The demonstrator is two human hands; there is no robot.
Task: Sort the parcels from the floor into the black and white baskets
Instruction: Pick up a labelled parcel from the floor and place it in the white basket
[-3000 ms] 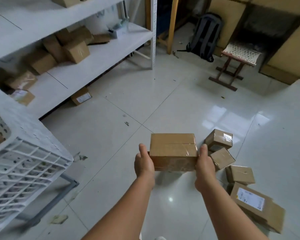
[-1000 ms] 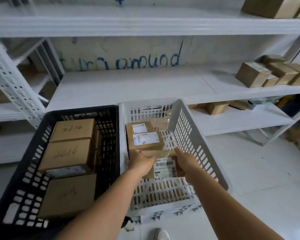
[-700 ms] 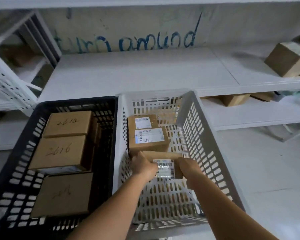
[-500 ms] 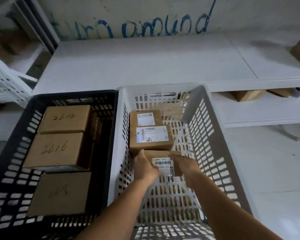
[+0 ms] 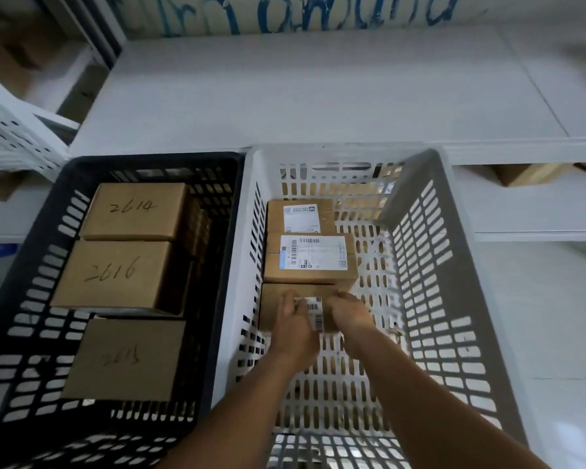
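Two hands, left hand (image 5: 296,319) and right hand (image 5: 347,313), were closed on the labelled parcel (image 5: 271,309), now lowered from floor pickup onto the white basket (image 5: 430,265) bottom, release judged next.

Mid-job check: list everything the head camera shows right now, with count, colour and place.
Black basket: one, black, on the left.
White basket: one, white, on the right, touching the black one.
Numbered parcels: three seen, brown with handwritten numbers, in the black basket.
Labelled parcels: two, brown with white printed labels, at the far left of the white basket.
Held parcel: one, brown with a barcode label, in the white basket just nearer than those two.
Shelving: white, behind the baskets.
Left hand and right hand: both in a grip on the held parcel.
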